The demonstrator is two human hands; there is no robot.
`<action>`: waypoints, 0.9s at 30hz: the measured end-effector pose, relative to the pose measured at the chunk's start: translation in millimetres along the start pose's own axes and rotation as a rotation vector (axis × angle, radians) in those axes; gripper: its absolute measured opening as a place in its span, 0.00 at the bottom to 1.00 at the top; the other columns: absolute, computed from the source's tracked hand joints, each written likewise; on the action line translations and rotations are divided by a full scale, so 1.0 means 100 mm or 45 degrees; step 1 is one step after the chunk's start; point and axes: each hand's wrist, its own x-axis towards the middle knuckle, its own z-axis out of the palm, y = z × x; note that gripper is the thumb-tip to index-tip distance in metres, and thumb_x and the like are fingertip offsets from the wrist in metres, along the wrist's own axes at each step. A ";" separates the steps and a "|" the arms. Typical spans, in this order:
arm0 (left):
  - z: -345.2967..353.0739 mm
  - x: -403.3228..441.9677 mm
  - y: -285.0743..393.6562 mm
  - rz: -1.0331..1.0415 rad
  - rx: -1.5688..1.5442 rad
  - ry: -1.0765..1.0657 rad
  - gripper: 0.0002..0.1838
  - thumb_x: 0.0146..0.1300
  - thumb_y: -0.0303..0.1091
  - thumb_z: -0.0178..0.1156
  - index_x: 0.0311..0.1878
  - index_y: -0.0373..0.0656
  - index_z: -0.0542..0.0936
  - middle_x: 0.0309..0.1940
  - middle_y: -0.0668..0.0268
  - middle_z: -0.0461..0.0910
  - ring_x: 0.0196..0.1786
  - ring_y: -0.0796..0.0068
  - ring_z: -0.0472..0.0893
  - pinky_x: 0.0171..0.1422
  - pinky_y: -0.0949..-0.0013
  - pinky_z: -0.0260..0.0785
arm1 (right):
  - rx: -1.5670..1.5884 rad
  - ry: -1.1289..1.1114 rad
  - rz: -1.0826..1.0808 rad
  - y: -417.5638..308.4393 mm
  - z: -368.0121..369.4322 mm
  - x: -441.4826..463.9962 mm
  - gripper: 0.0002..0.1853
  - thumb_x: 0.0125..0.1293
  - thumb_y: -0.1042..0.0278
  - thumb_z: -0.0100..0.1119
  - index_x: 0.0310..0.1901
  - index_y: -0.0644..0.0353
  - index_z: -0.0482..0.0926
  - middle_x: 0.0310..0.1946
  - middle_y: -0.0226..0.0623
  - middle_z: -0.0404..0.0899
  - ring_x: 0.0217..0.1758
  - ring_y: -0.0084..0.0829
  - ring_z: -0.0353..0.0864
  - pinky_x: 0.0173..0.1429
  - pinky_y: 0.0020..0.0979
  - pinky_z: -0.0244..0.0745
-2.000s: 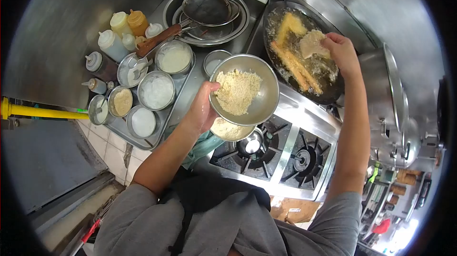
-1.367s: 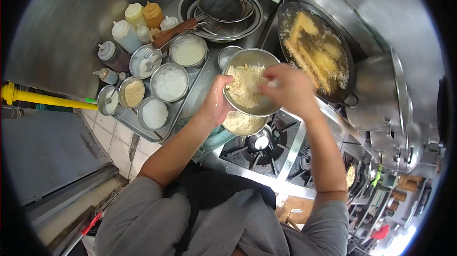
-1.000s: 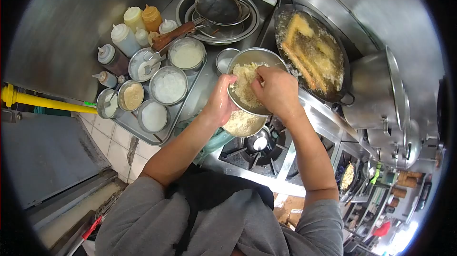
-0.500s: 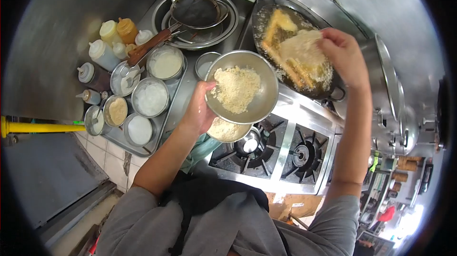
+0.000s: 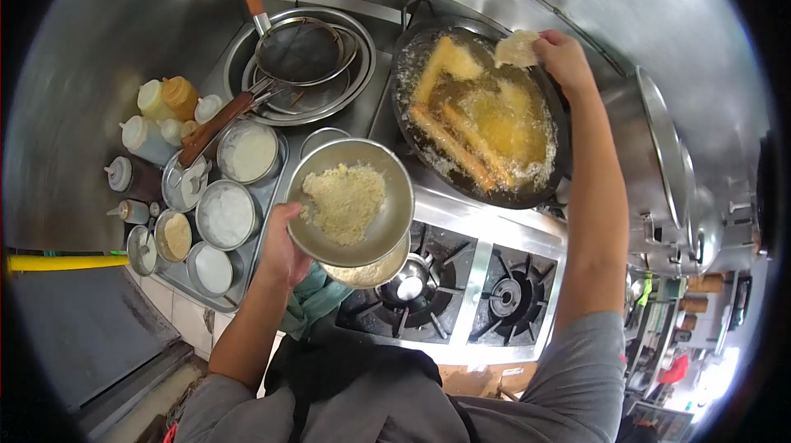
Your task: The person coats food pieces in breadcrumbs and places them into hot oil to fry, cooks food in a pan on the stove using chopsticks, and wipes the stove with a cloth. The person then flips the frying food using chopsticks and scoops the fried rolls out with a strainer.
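Observation:
My left hand [image 5: 284, 249] grips the rim of a steel bowl [image 5: 395, 187] of pale, coarse crumbs [image 5: 344, 206]. It holds the bowl tilted, above the stove's left side. A second bowl of crumbs [image 5: 371, 275] lies partly hidden underneath. Pinched in my right hand [image 5: 565, 64] is a flat, pale coated piece of food [image 5: 517, 49], over the upper right side of a wok [image 5: 534, 194]. Bubbling oil [image 5: 503, 126] fills the wok. Several golden pieces, among them a long fried strip [image 5: 451, 146], float in it.
Left of the bowl, a metal tray [image 5: 270, 196] carries several tins of white and tan powders. Squeeze bottles [image 5: 145, 140] stand behind them. Strainers [image 5: 301, 51] rest on nested basins. Burners [image 5: 504, 298] lie in front; large pots [image 5: 647, 154] stand right of the wok.
My right hand has lifted the coated piece up and away from the middle of the oil, toward the wok's far edge. My left hand still holds the bowl. The camera view has shifted.

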 end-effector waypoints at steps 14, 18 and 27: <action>-0.05 -0.07 0.03 0.035 0.006 0.222 0.34 0.67 0.50 0.49 0.69 0.35 0.70 0.63 0.52 0.78 0.65 0.56 0.78 0.73 0.54 0.68 | -0.637 0.044 -0.059 0.49 0.02 0.27 0.21 0.66 0.51 0.62 0.53 0.56 0.86 0.47 0.45 0.88 0.52 0.45 0.87 0.58 0.41 0.78; -0.03 -0.01 0.08 0.053 -0.008 0.108 0.35 0.68 0.50 0.50 0.70 0.34 0.69 0.64 0.52 0.77 0.65 0.55 0.78 0.73 0.52 0.67 | 0.014 -0.069 -0.178 -0.64 0.04 -0.75 0.16 0.67 0.66 0.64 0.51 0.67 0.84 0.40 0.36 0.88 0.45 0.23 0.85 0.51 0.27 0.76; 0.03 0.14 0.24 0.112 0.004 -0.097 0.30 0.69 0.49 0.48 0.67 0.37 0.71 0.60 0.55 0.80 0.63 0.58 0.80 0.69 0.50 0.71 | -0.263 -0.625 -0.649 -1.90 1.59 -2.00 0.13 0.64 0.63 0.64 0.48 0.54 0.86 0.43 0.41 0.87 0.47 0.46 0.86 0.53 0.43 0.80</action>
